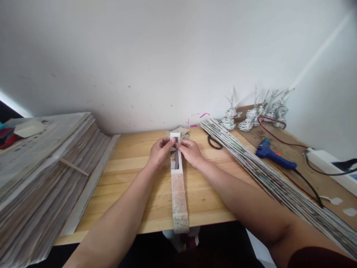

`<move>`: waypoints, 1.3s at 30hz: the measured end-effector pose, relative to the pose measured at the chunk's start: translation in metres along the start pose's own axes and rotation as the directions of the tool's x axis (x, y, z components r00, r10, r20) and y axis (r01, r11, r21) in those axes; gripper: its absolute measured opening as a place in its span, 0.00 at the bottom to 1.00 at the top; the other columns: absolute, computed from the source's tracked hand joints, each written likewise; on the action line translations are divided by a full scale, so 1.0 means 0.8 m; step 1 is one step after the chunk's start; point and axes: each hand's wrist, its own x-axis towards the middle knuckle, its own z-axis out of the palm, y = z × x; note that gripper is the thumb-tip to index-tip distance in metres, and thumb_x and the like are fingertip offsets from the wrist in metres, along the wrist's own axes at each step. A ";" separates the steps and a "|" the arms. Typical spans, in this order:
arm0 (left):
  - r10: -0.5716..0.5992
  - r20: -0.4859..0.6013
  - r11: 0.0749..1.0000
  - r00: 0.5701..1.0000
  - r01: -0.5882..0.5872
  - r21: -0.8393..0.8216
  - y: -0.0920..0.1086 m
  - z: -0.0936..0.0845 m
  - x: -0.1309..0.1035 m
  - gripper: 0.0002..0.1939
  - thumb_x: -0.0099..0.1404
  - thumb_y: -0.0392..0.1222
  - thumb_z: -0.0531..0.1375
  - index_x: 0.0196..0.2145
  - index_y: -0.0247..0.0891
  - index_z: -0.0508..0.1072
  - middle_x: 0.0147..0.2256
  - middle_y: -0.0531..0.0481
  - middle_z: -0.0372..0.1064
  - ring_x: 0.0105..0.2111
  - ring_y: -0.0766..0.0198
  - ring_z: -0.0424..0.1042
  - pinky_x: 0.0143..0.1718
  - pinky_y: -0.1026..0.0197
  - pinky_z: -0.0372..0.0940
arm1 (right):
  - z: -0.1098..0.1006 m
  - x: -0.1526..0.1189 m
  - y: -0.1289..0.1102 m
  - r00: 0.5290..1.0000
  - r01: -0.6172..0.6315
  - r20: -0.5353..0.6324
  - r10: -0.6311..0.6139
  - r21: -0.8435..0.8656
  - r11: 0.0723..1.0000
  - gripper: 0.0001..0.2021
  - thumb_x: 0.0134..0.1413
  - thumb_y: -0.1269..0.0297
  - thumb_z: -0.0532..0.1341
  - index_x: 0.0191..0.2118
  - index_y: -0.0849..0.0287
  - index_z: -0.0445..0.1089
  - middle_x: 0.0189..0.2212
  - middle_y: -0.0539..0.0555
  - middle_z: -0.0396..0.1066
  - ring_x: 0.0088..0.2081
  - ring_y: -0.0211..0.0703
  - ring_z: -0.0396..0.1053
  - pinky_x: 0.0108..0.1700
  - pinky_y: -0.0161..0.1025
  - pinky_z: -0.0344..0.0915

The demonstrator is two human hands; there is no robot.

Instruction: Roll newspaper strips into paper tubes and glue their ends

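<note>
A long narrow newspaper strip [179, 193] lies lengthwise in front of me, its near end hanging over the table's front edge. Its far part carries a dark printed picture with a white border. My left hand [161, 152] is closed at the left side of this far part, thumb and fingers pinching the paper. From the right, my right hand [191, 152] pinches the same part, with its fingertips close to those of the left. Some of the fingers under the paper are hidden. A crumpled greyish cloth [182, 131] lies just beyond the strip, against the wall.
A tall stack of newspaper [55, 160] stands on the left of the wooden table [125, 178]. On the right lie a bundle of rolled paper sticks [251, 167], black-handled scissors [214, 143], a blue glue gun [276, 158], a white power strip [331, 167] and woven paper figures [247, 121].
</note>
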 end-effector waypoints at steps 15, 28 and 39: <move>0.066 0.004 0.960 0.998 -0.063 -0.274 0.011 0.015 -0.021 0.12 0.54 0.48 0.69 0.29 0.37 0.77 0.26 0.53 0.70 0.26 0.68 0.66 0.29 0.66 0.61 | 0.008 -0.017 -0.022 0.964 -0.211 0.215 0.154 0.274 0.938 0.16 0.42 0.52 0.70 0.28 0.60 0.70 0.22 0.49 0.70 0.25 0.39 0.68 0.29 0.37 0.65; -0.090 0.038 0.827 0.995 0.096 -0.554 0.030 0.007 -0.025 0.16 0.54 0.51 0.69 0.31 0.36 0.75 0.25 0.52 0.70 0.21 0.69 0.67 0.21 0.67 0.59 | 0.015 -0.041 -0.039 0.833 -0.021 0.549 0.059 -0.075 0.997 0.16 0.54 0.56 0.65 0.25 0.60 0.63 0.22 0.46 0.61 0.26 0.35 0.59 0.31 0.36 0.57; -0.080 -0.009 0.810 0.997 0.060 -0.583 0.023 0.008 -0.016 0.16 0.50 0.49 0.72 0.28 0.36 0.73 0.22 0.56 0.67 0.20 0.73 0.63 0.22 0.69 0.56 | 0.015 -0.045 -0.036 0.849 -0.014 0.524 0.069 -0.107 0.994 0.18 0.54 0.51 0.65 0.26 0.61 0.67 0.23 0.47 0.64 0.26 0.35 0.61 0.30 0.35 0.58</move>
